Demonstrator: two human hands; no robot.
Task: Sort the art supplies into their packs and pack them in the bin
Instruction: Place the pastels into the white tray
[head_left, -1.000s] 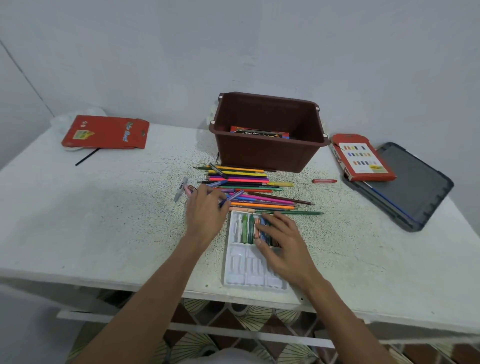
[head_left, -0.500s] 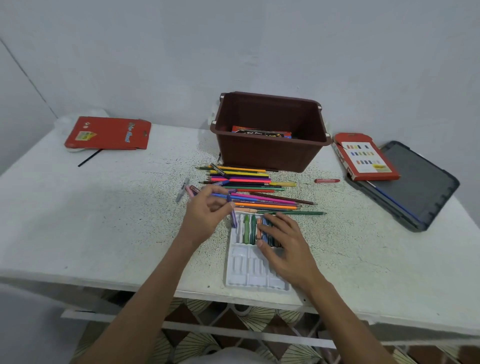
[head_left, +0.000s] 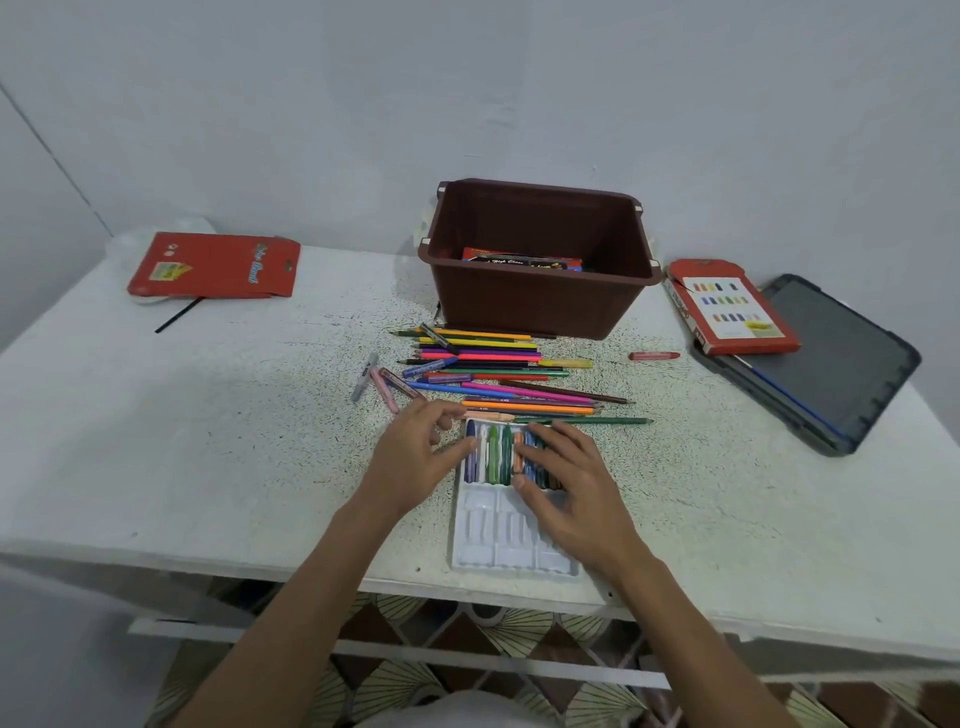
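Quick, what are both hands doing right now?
Left hand: open, thumb touching the purple crayon in the tray.
Right hand: open, resting flat on the other crayons.

My bench (head_left: 208, 441) is white and speckled. The brown bin (head_left: 540, 306) stands at the back middle, with a heap of coloured pencils (head_left: 498, 364) in front of it and the white crayon tray (head_left: 493, 545) near my edge. A loose red crayon (head_left: 653, 356) lies right of the heap. A red pack (head_left: 213, 265) and a thin black stick (head_left: 176, 316) lie far left, a dark grey slab (head_left: 841, 374) far right.
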